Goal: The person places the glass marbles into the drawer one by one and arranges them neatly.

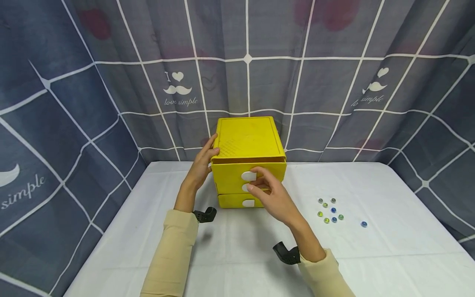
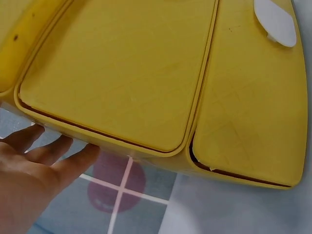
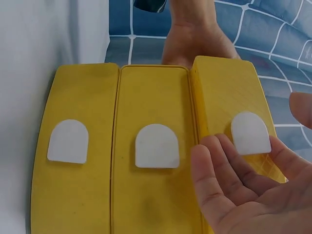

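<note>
A yellow cabinet (image 1: 245,140) with three stacked drawers stands near the table's back edge. Its top drawer (image 3: 229,92) juts out slightly past the other two. My right hand (image 1: 272,196) is at that drawer's white handle (image 3: 251,134), with bent fingers straddling it and some tips hidden behind it. The right thumb (image 3: 301,108) stands apart from the handle. On the cabinet's left side, my left hand (image 1: 202,165) rests with fingers extended against the wall and top edge. In the left wrist view, the left fingers (image 2: 78,163) lie along the cabinet's edge.
Several glass marbles (image 1: 333,210) in blue, green and yellow lie on the white tablecloth (image 1: 371,255) to the right. One blue marble (image 1: 363,224) sits apart from the group. A dark checked curtain (image 1: 274,86) hangs behind and at both sides.
</note>
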Action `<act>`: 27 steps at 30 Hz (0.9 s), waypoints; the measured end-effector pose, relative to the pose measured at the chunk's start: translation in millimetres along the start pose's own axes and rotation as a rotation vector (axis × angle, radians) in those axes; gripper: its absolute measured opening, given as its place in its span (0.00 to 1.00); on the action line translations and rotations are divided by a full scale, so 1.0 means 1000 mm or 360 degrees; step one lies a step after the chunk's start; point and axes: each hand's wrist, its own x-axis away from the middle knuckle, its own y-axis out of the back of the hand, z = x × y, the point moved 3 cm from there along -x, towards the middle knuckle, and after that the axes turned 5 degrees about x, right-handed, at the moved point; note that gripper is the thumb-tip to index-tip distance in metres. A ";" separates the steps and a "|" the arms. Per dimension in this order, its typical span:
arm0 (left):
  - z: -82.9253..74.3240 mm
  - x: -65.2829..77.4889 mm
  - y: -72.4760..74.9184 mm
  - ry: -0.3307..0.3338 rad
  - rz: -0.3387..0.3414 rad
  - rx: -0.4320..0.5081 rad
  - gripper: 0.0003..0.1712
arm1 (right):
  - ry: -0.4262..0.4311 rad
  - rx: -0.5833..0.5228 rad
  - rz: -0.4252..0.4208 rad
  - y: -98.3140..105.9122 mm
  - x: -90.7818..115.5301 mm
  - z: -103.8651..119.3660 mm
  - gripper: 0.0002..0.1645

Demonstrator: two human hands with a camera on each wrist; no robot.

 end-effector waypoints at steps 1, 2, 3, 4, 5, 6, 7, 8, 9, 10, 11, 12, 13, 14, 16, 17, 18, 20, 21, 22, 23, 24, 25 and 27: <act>0.000 0.000 0.000 -0.0001 0.0002 -0.0002 0.39 | 0.0005 0.0009 0.0011 0.000 0.002 0.001 0.25; 0.000 0.000 0.000 -0.0003 0.0002 -0.0003 0.39 | 0.0006 0.0015 0.0021 0.001 0.004 0.002 0.25; 0.000 0.000 0.001 -0.0005 0.0003 -0.0001 0.39 | 0.0010 0.0023 0.0031 0.001 0.005 0.003 0.25; -0.001 0.000 0.001 -0.0009 0.0005 0.0005 0.39 | 0.0012 0.0029 0.0040 0.001 0.008 0.004 0.25; -0.001 0.000 0.001 -0.0009 0.0009 0.0011 0.39 | 0.0020 0.0034 0.0051 0.001 0.010 0.005 0.26; -0.001 0.000 0.001 -0.0010 0.0013 0.0015 0.39 | 0.0026 0.0040 0.0060 0.001 0.012 0.006 0.26; -0.001 0.000 0.001 -0.0007 0.0017 0.0018 0.39 | 0.0031 0.0047 0.0069 0.001 0.014 0.007 0.26; -0.001 0.000 0.001 -0.0008 0.0026 0.0018 0.39 | 0.0030 0.0052 0.0075 0.001 0.016 0.008 0.26; -0.001 0.000 0.001 -0.0006 0.0032 0.0020 0.39 | 0.0031 0.0062 0.0081 0.001 0.018 0.009 0.27; -0.001 0.000 0.001 -0.0003 0.0038 0.0019 0.39 | 0.0030 0.0069 0.0088 0.001 0.021 0.010 0.27; -0.002 0.000 0.002 -0.0001 0.0046 0.0020 0.39 | 0.0028 0.0078 0.0098 0.001 0.023 0.012 0.27; -0.002 0.000 0.002 -0.0002 0.0056 0.0017 0.39 | 0.0020 0.0085 0.0106 0.001 0.025 0.014 0.27; -0.003 0.000 0.002 -0.0001 0.0061 0.0023 0.39 | 0.0018 0.0099 0.0115 0.002 0.027 0.015 0.27; -0.004 0.000 0.002 -0.0003 0.0066 0.0030 0.38 | 0.0017 0.0113 0.0126 0.002 0.029 0.017 0.27; -0.006 0.000 0.002 0.0001 0.0071 0.0048 0.38 | 0.0015 0.0138 0.0153 0.003 0.034 0.019 0.28; -0.007 0.000 0.001 0.0001 0.0075 0.0055 0.38 | 0.0015 0.0150 0.0167 0.004 0.036 0.020 0.28; -0.008 0.001 0.001 0.0002 0.0075 0.0061 0.38 | 0.0020 0.0165 0.0180 0.004 0.039 0.021 0.28; -0.008 0.001 0.001 0.0001 0.0068 0.0068 0.38 | 0.0031 0.0193 0.0209 0.004 0.043 0.022 0.28; -0.009 0.002 0.001 -0.0003 0.0066 0.0065 0.38 | 0.0039 0.0208 0.0216 0.004 0.045 0.023 0.28; -0.009 0.003 0.001 -0.0009 0.0059 0.0065 0.38 | 0.0051 0.0223 0.0223 0.004 0.047 0.023 0.28; -0.009 0.003 0.001 -0.0014 0.0054 0.0065 0.38 | 0.0063 0.0236 0.0229 0.004 0.048 0.023 0.28; -0.009 0.004 0.000 -0.0018 0.0047 0.0064 0.38 | 0.0075 0.0248 0.0232 0.003 0.049 0.024 0.27; -0.009 0.004 0.000 -0.0023 0.0041 0.0060 0.37 | 0.0084 0.0257 0.0231 0.003 0.050 0.024 0.27; -0.009 0.004 0.000 -0.0030 0.0040 0.0045 0.36 | 0.0094 0.0270 0.0225 0.004 0.051 0.025 0.27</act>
